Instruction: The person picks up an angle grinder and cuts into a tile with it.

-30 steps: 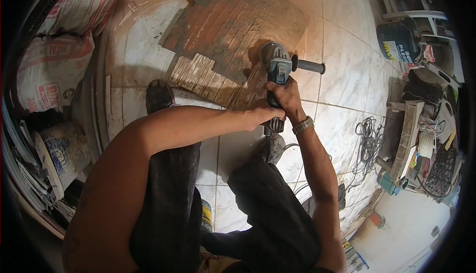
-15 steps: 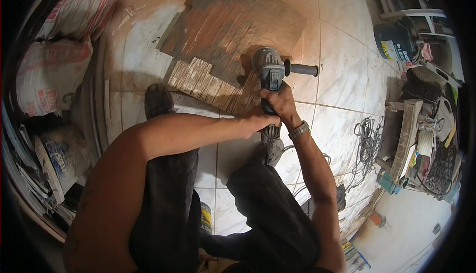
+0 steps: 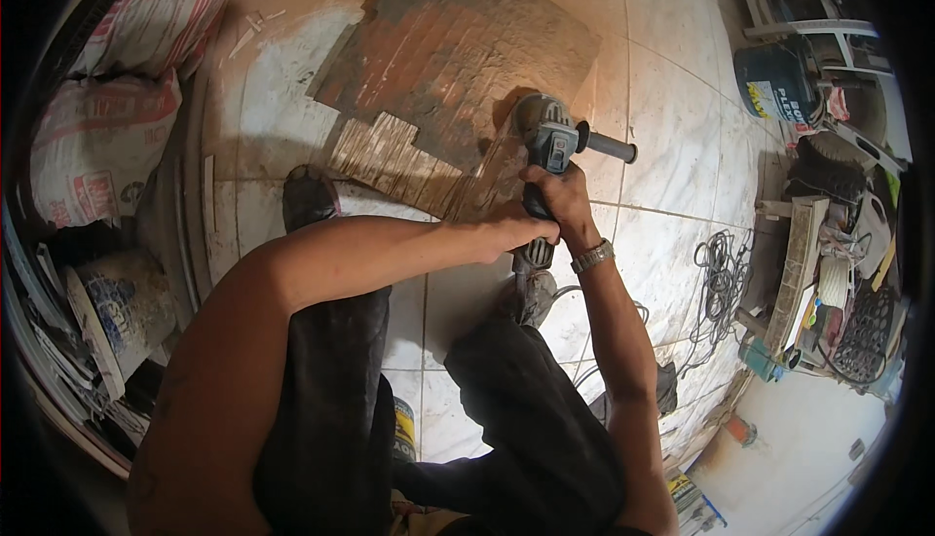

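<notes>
Both my hands are wrapped round the body of an angle grinder (image 3: pixel 552 143). My right hand (image 3: pixel 568 197), with a metal watch at its wrist, grips just behind the grinder's head. My left hand (image 3: pixel 521 230) closes round the rear body, crossing below the right. Sticking out to the right is the grinder's black side handle, which neither hand touches. The round guard end is over the right lower edge of a flat slab (image 3: pixel 438 44) on the floor. Reddish ribbed patches and grey coating cover the slab, with a pale ridged strip along its near edge. The disc's contact is hidden.
Filled sacks (image 3: pixel 102 147) stand at the left, above a dirty bucket (image 3: pixel 122 307). A coiled cable (image 3: pixel 721 283) lies on the tiled floor at right, near a cluttered shelf (image 3: pixel 799 263) and a dark bucket (image 3: pixel 774 83). My shoe (image 3: pixel 312 200) is near the slab.
The grinder has shifted a little to the right and turned slightly clockwise, its side handle now tilting lower. Both hands have moved with it, keeping their grip. The slab has stayed put.
</notes>
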`<state>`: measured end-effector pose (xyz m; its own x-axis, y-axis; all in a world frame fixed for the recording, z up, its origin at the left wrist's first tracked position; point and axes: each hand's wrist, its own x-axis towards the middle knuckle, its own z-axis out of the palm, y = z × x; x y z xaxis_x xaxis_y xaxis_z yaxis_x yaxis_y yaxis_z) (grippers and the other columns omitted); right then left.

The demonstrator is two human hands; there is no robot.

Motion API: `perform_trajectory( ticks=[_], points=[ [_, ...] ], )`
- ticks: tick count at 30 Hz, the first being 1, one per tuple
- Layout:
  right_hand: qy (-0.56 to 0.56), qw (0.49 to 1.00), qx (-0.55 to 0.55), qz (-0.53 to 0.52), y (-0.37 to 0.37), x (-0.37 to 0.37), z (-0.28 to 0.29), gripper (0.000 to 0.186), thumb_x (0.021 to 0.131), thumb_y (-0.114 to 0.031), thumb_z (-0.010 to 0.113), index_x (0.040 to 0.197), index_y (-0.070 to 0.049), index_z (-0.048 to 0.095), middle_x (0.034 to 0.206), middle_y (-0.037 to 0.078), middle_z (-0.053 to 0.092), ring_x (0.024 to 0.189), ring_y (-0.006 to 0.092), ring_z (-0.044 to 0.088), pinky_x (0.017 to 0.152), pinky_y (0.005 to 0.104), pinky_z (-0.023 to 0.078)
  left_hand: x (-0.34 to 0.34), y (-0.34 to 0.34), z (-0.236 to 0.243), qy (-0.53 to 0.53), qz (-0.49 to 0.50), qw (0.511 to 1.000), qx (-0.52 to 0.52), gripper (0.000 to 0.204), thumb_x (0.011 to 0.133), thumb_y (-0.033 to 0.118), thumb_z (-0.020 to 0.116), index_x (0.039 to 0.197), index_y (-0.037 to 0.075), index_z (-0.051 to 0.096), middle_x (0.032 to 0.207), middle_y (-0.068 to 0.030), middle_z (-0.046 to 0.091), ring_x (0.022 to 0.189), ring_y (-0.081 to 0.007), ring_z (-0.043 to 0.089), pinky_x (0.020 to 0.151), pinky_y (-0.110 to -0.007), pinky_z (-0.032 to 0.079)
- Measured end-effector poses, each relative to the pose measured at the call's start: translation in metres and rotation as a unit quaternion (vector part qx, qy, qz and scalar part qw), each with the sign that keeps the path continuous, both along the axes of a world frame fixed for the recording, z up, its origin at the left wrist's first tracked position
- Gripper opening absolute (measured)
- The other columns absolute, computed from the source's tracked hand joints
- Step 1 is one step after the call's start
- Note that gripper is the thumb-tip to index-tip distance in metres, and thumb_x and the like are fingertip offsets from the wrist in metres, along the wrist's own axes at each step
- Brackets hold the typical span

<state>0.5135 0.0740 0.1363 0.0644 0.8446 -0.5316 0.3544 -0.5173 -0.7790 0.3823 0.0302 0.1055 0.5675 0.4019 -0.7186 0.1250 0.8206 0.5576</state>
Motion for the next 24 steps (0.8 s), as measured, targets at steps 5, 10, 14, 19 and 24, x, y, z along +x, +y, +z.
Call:
perform_trajectory(
  ticks=[5, 10, 14, 19, 24],
  points=[
    [-0.002, 0.999, -0.015, -0.040, -0.004, 0.008, -0.005, 0.027, 0.082, -0.022, 0.080, 0.092, 0.002, 0.071, 0.079, 0.005, 0.069, 0.065, 0.0137, 0.062, 0.059, 0.0315, 0.051, 0.000, 0.000, 0.008, -0.022, -0.021, 0.999, 0.017, 0.023, 0.077, 0.024, 0.077, 0.096, 0.010, 0.072, 0.086, -0.0013, 0.068, 0.076, -0.0126, 0.060, 0.069, -0.033, 0.048],
    [0.010, 1.000, -0.008, -0.012, 0.002, -0.011, 0.009, 0.027, 0.081, -0.022, 0.081, 0.091, 0.000, 0.070, 0.079, 0.005, 0.068, 0.065, 0.0132, 0.061, 0.060, 0.0313, 0.050, -0.004, -0.003, -0.001, -0.009, 0.012, 1.000, -0.009, 0.025, 0.078, 0.024, 0.077, 0.097, 0.010, 0.071, 0.087, -0.0012, 0.067, 0.077, -0.0132, 0.060, 0.069, -0.033, 0.047],
    [-0.006, 1.000, 0.007, 0.023, 0.005, -0.010, -0.005, 0.027, 0.079, -0.020, 0.081, 0.092, 0.001, 0.071, 0.078, 0.007, 0.071, 0.067, 0.0160, 0.065, 0.063, 0.0347, 0.053, -0.005, -0.008, -0.013, -0.013, 0.025, 1.000, -0.014, 0.026, 0.073, 0.030, 0.078, 0.087, 0.010, 0.072, 0.084, -0.0023, 0.068, 0.076, -0.0142, 0.060, 0.066, -0.032, 0.046],
    [0.008, 0.999, -0.004, 0.032, 0.003, -0.010, -0.007, 0.029, 0.079, -0.024, 0.082, 0.092, -0.001, 0.071, 0.079, 0.003, 0.067, 0.067, 0.0132, 0.060, 0.062, 0.0322, 0.050, -0.010, -0.011, -0.004, -0.024, 0.027, 0.999, 0.001, 0.024, 0.080, 0.027, 0.076, 0.097, 0.012, 0.070, 0.089, -0.0001, 0.067, 0.082, -0.0117, 0.058, 0.074, -0.032, 0.044],
    [-0.015, 1.000, 0.010, 0.024, 0.005, -0.011, -0.001, 0.031, 0.079, -0.025, 0.082, 0.091, 0.001, 0.071, 0.078, 0.003, 0.067, 0.066, 0.0136, 0.060, 0.062, 0.0323, 0.051, -0.010, -0.006, -0.006, -0.024, 0.019, 1.000, -0.006, 0.021, 0.081, 0.028, 0.076, 0.095, 0.013, 0.070, 0.088, 0.0005, 0.067, 0.081, -0.0103, 0.059, 0.071, -0.032, 0.045]
  ],
)
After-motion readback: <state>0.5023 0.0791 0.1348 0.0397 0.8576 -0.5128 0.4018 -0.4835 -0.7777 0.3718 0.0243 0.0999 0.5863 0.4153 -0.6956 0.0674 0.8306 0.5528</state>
